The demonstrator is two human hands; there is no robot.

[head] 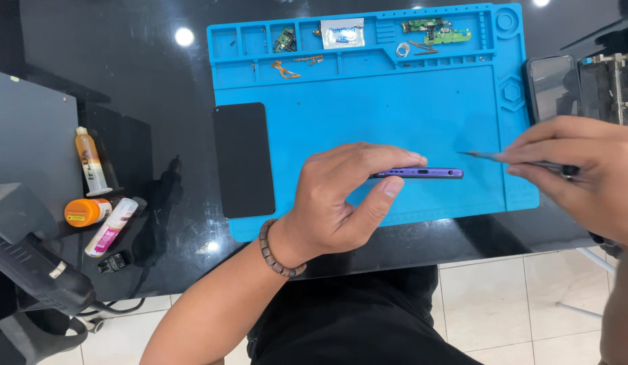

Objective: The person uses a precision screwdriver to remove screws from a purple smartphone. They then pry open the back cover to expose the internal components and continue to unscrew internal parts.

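My left hand (341,199) grips a purple phone frame (422,173) on its edge, bottom side facing me, above a blue repair mat (395,108). A beaded bracelet sits on that wrist. My right hand (584,172) holds thin metal tweezers (493,157), whose tip points left, just right of the phone and slightly above it. A black phone screen (244,159) lies flat on the mat's left edge.
The mat's top compartments hold small circuit boards (435,31), flex cables (287,69) and a white packet (342,32). Left on the black glass table stand glue bottles (90,162), an orange cap tube (87,211) and a grey tool (30,257). Another phone (552,84) and a metal clamp (615,78) sit right.
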